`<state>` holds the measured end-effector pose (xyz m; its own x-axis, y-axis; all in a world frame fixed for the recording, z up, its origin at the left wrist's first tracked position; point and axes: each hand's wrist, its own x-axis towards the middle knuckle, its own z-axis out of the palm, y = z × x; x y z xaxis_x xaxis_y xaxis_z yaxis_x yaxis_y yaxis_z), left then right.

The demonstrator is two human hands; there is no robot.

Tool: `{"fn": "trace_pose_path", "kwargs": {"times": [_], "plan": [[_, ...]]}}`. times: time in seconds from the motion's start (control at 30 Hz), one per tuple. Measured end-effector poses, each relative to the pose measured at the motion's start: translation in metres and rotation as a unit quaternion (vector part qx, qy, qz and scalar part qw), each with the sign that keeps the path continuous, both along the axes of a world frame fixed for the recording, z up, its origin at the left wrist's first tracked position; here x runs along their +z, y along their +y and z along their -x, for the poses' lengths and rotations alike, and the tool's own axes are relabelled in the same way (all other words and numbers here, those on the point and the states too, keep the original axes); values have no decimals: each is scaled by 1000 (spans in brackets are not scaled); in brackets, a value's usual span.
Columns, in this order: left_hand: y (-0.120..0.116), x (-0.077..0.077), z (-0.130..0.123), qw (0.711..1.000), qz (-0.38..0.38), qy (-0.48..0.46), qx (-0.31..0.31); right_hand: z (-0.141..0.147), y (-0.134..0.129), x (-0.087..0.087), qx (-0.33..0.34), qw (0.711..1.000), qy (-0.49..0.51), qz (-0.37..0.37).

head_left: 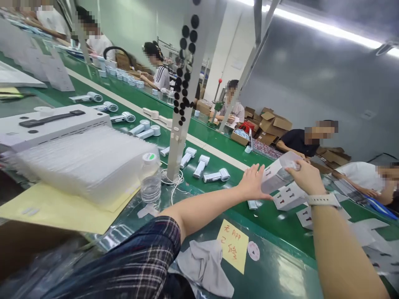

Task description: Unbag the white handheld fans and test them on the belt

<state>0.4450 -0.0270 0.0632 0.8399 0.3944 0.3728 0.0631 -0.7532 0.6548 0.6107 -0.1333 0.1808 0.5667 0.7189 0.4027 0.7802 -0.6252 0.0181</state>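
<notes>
From far off I see bare pale-blue gadgets (201, 165) on the green table (224, 143), then my left hand (251, 182), the white box (276, 174) both grips hold up, my right hand (304, 177), and more white boxes (289, 194) near it, so I'd guess I'm partway, with gadgets still left unboxed.

The left sleeve (146, 249) is short, dark-blue plaid with pale lines; a light strap (323, 200) rings the right wrist (315, 187).
</notes>
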Motion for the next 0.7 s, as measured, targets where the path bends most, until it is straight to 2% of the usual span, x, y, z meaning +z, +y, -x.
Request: {"fn": "trace_pose_path", "kwargs": {"times": [0.07,0.13,0.2,0.3,0.37,0.4,0.47,0.53,0.63,0.7], "plan": [[8,2,-15,997,57,-58,2,16,-21,5,22,1000,4,-13],[15,3,-13,986,104,-110,-67,34,-46,12,80,996,15,-31],[20,4,1,970,131,-129,-162,52,-67,20,165,985,40,-40],[22,11,26,936,141,-72,-314,73,-87,30,258,962,92,0],[15,15,39,907,153,-17,-391,83,-92,31,268,957,106,27],[10,16,43,901,166,-4,-400,87,-93,30,255,961,101,22],[-2,18,50,910,198,-11,-364,93,-94,24,215,974,68,-36],[-13,18,53,931,216,-40,-293,99,-96,17,206,974,32,-88],[-23,18,57,950,213,-62,-219,104,-105,5,258,964,-4,-65],[-27,16,58,956,221,-59,-182,103,-111,-2,247,966,-29,-74]]}}
